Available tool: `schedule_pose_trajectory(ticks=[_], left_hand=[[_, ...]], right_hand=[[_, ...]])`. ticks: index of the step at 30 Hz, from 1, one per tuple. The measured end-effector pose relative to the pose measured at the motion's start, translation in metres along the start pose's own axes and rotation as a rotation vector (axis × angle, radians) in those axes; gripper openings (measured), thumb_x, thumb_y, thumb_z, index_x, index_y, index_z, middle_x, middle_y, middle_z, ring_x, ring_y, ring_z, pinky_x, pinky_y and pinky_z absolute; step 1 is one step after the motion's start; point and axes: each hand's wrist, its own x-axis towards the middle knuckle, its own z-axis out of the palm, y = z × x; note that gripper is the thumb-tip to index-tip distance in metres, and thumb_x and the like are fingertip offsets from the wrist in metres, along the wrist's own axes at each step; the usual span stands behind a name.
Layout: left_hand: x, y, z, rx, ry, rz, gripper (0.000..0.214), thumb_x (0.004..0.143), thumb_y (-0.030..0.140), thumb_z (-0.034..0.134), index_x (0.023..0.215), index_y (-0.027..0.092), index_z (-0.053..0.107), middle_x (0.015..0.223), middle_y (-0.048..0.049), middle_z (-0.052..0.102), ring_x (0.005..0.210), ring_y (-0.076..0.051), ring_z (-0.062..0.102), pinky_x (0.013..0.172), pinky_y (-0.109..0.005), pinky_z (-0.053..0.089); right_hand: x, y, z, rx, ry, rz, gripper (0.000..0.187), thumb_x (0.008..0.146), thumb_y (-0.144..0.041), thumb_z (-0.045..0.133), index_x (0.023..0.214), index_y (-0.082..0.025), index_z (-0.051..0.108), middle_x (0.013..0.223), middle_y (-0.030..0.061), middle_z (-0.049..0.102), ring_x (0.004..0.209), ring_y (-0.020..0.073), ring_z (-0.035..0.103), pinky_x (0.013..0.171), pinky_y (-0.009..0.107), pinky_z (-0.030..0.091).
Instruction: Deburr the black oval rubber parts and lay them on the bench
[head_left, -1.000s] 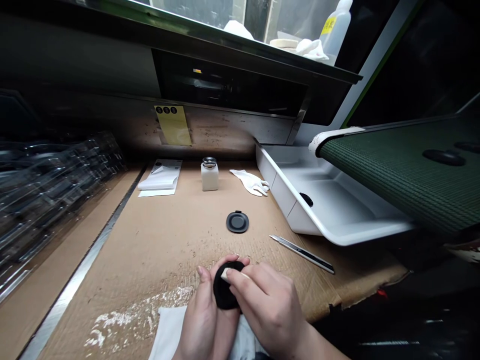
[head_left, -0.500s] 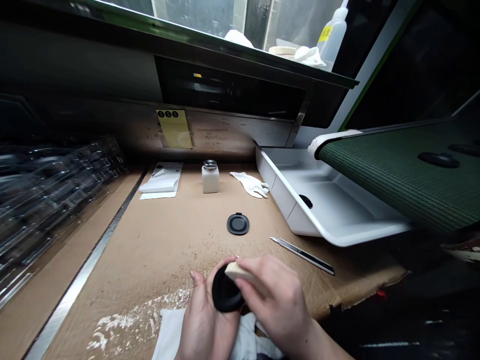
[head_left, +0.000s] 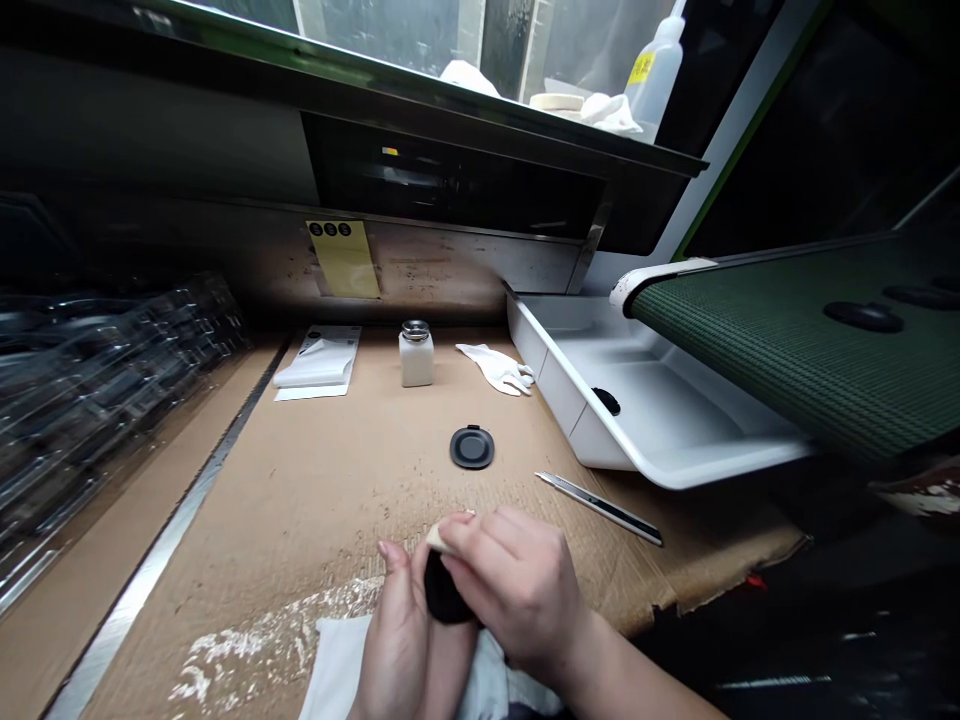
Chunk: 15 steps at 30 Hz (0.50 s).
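Observation:
My left hand (head_left: 405, 630) is closed around the edge of a round black plastic part (head_left: 444, 592), held face up near the front of the bench. Pinched in my right hand (head_left: 517, 580) is a cream-coloured block (head_left: 437, 540), perhaps an eraser or sponge, pressed against the part's far rim. My right fingers hide most of the block and the part's right side. Beyond my hands a dark rounded lid-like piece (head_left: 472, 447) with a small tab lies on the cardboard. To the right of it rests a snap-off utility knife (head_left: 600, 508).
A white tray (head_left: 637, 462) holding a black piece (head_left: 606, 401) stands at right, below a green conveyor belt (head_left: 750, 340) carrying black parts. Toward the back are a pump bottle (head_left: 416, 358), a white glove (head_left: 498, 370) and a paper pad (head_left: 319, 362). Clear plastic trays (head_left: 112, 390) are stacked at left.
My right hand has slid left across the black part with the cream block, covering more of it. My left hand keeps its hold almost in place. The view has shifted slightly.

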Motion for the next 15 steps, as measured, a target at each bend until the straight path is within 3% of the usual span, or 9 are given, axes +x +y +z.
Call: schedule_pose_trajectory(ticks=[4, 8, 12, 15], left_hand=[[-0.001, 0.001, 0.0, 0.004, 0.029, -0.01, 0.052, 0.086, 0.051, 0.031, 0.089, 0.015, 0.068, 0.1, -0.0101, 0.067, 0.11, -0.024, 0.052, 0.104, -0.037, 0.029], [-0.003, 0.003, -0.001, 0.041, 0.056, -0.039, 0.057, 0.081, 0.058, 0.038, 0.102, 0.013, 0.064, 0.106, -0.0137, 0.066, 0.106, -0.025, 0.055, 0.101, -0.036, 0.032], [-0.002, 0.002, -0.003, 0.023, 0.04, -0.022, 0.054, 0.083, 0.057, 0.036, 0.114, 0.018, 0.057, 0.108, -0.0124, 0.065, 0.105, -0.024, 0.056, 0.098, -0.04, 0.034], [-0.001, 0.0, -0.005, 0.023, 0.021, -0.008, 0.053, 0.083, 0.057, 0.035, 0.116, 0.021, 0.056, 0.109, -0.0101, 0.065, 0.108, -0.025, 0.054, 0.099, -0.042, 0.033]], right_hand=[[-0.002, -0.005, 0.004, -0.014, 0.017, -0.032, 0.021, 0.086, -0.017, 0.046, 0.099, -0.015, 0.062, 0.069, 0.0043, 0.062, 0.064, 0.0156, 0.051, 0.059, 0.027, 0.042], [-0.018, -0.004, -0.01, 0.065, -0.072, -0.132, 0.016, 0.084, -0.018, 0.049, 0.091, -0.015, 0.063, 0.062, 0.0025, 0.06, 0.057, 0.0144, 0.049, 0.051, 0.026, 0.04], [-0.026, 0.01, -0.029, 0.149, -0.017, 0.086, 0.014, 0.083, -0.018, 0.055, 0.096, -0.016, 0.061, 0.074, 0.0032, 0.064, 0.066, 0.014, 0.057, 0.06, 0.025, 0.045], [-0.023, 0.009, -0.022, 0.119, 0.065, 0.203, 0.019, 0.082, -0.015, 0.055, 0.1, -0.016, 0.06, 0.083, 0.0045, 0.066, 0.075, 0.0158, 0.06, 0.069, 0.027, 0.048]])
